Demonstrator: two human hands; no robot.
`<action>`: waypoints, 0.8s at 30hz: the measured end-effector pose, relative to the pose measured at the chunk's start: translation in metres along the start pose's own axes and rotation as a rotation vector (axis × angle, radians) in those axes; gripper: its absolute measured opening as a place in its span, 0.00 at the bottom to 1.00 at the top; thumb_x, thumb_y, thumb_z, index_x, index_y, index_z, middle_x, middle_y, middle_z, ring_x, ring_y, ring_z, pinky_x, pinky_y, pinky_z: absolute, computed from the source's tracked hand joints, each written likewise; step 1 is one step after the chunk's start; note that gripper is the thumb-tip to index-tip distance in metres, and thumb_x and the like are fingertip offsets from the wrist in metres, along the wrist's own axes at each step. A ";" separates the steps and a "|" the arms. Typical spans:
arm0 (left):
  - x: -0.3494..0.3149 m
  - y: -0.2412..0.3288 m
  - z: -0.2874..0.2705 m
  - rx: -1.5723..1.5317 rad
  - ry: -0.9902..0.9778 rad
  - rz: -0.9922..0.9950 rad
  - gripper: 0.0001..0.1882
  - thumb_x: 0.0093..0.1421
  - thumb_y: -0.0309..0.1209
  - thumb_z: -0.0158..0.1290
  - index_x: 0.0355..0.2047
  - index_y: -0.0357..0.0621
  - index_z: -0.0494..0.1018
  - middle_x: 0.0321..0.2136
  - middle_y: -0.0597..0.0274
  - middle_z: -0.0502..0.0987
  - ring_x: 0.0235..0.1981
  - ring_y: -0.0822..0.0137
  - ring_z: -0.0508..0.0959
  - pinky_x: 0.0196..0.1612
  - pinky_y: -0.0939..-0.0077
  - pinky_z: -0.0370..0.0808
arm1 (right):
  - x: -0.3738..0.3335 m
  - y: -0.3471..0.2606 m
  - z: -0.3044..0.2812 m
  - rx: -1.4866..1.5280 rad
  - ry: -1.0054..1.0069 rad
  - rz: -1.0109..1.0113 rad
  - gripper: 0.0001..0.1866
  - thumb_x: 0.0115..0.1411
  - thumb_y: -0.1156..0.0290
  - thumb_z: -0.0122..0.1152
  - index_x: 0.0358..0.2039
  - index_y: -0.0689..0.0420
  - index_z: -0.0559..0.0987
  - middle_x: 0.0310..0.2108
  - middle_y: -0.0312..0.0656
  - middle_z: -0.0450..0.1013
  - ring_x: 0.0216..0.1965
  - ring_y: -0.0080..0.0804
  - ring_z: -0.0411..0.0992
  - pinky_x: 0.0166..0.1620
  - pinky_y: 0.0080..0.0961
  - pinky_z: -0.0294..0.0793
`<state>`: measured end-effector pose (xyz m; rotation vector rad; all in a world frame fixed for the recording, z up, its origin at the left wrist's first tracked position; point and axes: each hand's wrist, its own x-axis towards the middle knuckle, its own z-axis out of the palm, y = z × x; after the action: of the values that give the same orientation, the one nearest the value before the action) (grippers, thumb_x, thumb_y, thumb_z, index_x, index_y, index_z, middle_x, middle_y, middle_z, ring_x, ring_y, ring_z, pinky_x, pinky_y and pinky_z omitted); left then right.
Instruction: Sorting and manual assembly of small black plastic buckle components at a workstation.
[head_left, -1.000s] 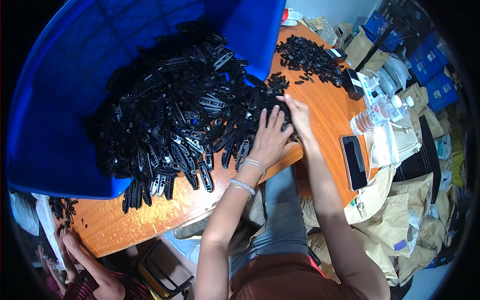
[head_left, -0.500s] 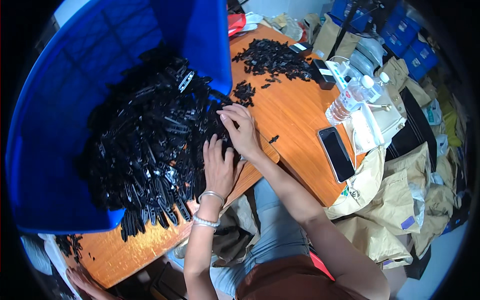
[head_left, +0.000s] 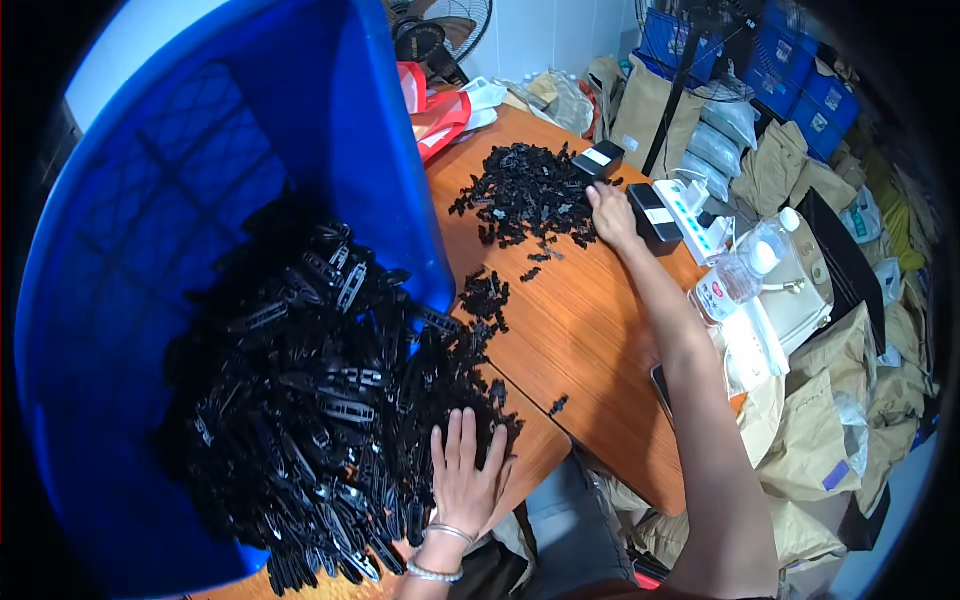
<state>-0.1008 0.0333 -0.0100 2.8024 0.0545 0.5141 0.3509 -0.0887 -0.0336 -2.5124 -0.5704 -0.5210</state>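
A big blue bin [head_left: 200,170] lies tipped on its side on the wooden table [head_left: 590,340], spilling a heap of black plastic strips [head_left: 310,400]. My left hand [head_left: 465,475] rests flat, fingers spread, on the heap's near edge by the table's front. My right hand [head_left: 610,215] is stretched far across the table to the right rim of a second pile of small black parts [head_left: 525,195]. Whether it grips a part is hidden. A small clump of black parts [head_left: 485,298] lies between the two piles.
Black boxes [head_left: 655,212] and a white power strip [head_left: 692,215] sit just beyond my right hand. Water bottles [head_left: 745,270] stand at the table's right edge. Brown paper bags [head_left: 830,420], blue crates [head_left: 800,80] and a fan [head_left: 440,30] surround the table.
My right hand left the big heap and reached out to the far pile. My left hand slid down to the heap's near edge. The view tilted toward the far table.
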 end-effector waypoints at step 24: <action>0.000 -0.008 -0.004 -0.032 -0.074 -0.073 0.27 0.53 0.39 0.57 0.49 0.39 0.65 0.55 0.36 0.58 0.58 0.39 0.58 0.60 0.43 0.52 | -0.012 -0.054 0.007 0.070 -0.098 0.222 0.31 0.65 0.49 0.36 0.32 0.68 0.75 0.37 0.64 0.72 0.45 0.58 0.68 0.49 0.45 0.65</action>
<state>-0.1016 0.0420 -0.0089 2.7735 0.1311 0.3899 0.3164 -0.0461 -0.0234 -2.5041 -0.3325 -0.2914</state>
